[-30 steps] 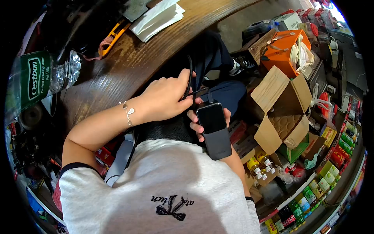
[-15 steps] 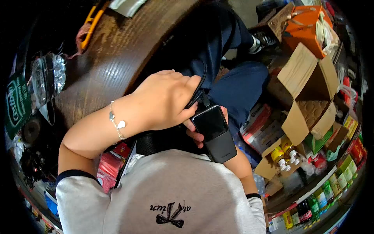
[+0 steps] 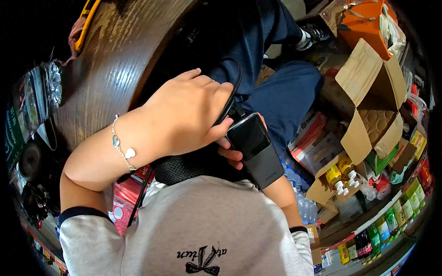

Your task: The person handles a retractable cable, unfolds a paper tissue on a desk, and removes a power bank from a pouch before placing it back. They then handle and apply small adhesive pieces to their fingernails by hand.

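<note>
A black handheld device (image 3: 260,156), glossy on its upper half and matte grey below, lies tilted in my right hand (image 3: 233,156). The fingers of that hand wrap round it from beneath, and most of the palm is hidden by the device. My left hand (image 3: 189,110), back upward, is closed at the device's top end, its thumb close to the glossy part. A black cable (image 3: 238,83) loops out from its fingers, beside a dark connector piece at the device's top. The fingertips on the cable are partly hidden.
A dark wooden table (image 3: 108,60) curves at upper left, with a yellow cutter (image 3: 86,25) on it. To the right stand an open cardboard box (image 3: 368,99), an orange bag (image 3: 363,25), yellow-labelled bottles (image 3: 334,177) and shelved drinks (image 3: 374,237). My legs (image 3: 287,94) are beyond my hands.
The view has shifted, so the table and cutter sit further left and the boxes further right. My left hand has closed in over the device's top end with the cable. My right hand keeps its hold.
</note>
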`<action>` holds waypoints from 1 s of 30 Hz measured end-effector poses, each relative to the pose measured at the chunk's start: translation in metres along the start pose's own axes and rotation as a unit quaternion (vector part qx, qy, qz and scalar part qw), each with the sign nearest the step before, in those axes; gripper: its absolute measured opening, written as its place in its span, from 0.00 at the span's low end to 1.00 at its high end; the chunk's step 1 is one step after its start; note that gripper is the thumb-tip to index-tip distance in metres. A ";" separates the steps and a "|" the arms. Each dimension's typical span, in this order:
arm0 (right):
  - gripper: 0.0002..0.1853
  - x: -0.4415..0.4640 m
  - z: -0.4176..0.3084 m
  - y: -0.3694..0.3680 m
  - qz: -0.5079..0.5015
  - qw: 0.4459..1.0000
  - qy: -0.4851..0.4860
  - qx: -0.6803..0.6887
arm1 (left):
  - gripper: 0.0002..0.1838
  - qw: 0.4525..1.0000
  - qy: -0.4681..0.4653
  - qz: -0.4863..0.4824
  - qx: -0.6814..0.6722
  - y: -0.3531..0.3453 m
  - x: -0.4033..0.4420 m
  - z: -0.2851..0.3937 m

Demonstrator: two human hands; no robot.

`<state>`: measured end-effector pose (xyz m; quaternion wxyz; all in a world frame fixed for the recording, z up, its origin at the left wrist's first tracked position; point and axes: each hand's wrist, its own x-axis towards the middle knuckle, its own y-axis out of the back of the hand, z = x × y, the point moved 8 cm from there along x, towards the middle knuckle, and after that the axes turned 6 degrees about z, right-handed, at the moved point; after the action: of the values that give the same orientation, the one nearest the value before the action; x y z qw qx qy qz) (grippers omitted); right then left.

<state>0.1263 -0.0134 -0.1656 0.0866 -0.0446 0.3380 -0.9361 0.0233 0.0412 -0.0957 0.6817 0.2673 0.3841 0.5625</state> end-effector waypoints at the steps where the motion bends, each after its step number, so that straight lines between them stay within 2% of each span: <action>1: 0.32 0.000 0.000 0.001 0.001 1.000 -0.002 0.000 | 0.23 1.000 0.001 -0.009 0.001 -0.001 0.000 -0.001; 6: 0.33 0.001 -0.002 0.003 -0.017 1.000 -0.011 0.012 | 0.24 0.999 0.016 -0.040 0.015 -0.007 0.000 -0.003; 12: 0.33 -0.005 -0.005 0.003 -0.029 0.999 -0.003 -0.013 | 0.23 1.000 -0.002 -0.013 0.012 -0.007 0.000 0.003; 14: 0.33 -0.005 -0.005 0.003 -0.019 0.999 0.006 -0.026 | 0.20 0.999 -0.024 0.027 0.022 -0.005 -0.001 0.004; 17: 0.33 -0.003 -0.006 0.001 -0.013 0.999 0.020 -0.036 | 0.16 1.000 -0.023 -0.004 -0.001 -0.005 0.000 0.004; 20: 0.33 -0.002 -0.005 0.001 -0.013 0.999 0.030 -0.035 | 0.14 0.999 -0.032 0.007 -0.016 -0.003 0.000 0.004; 30: 0.33 -0.001 -0.005 0.001 -0.022 0.998 0.037 -0.036 | 0.14 0.999 -0.041 0.014 -0.007 -0.002 -0.001 0.005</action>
<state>0.1267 -0.0108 -0.1705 0.0518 -0.0208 0.3738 -0.9258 0.0284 0.0399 -0.0949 0.6908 0.2911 0.3482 0.5629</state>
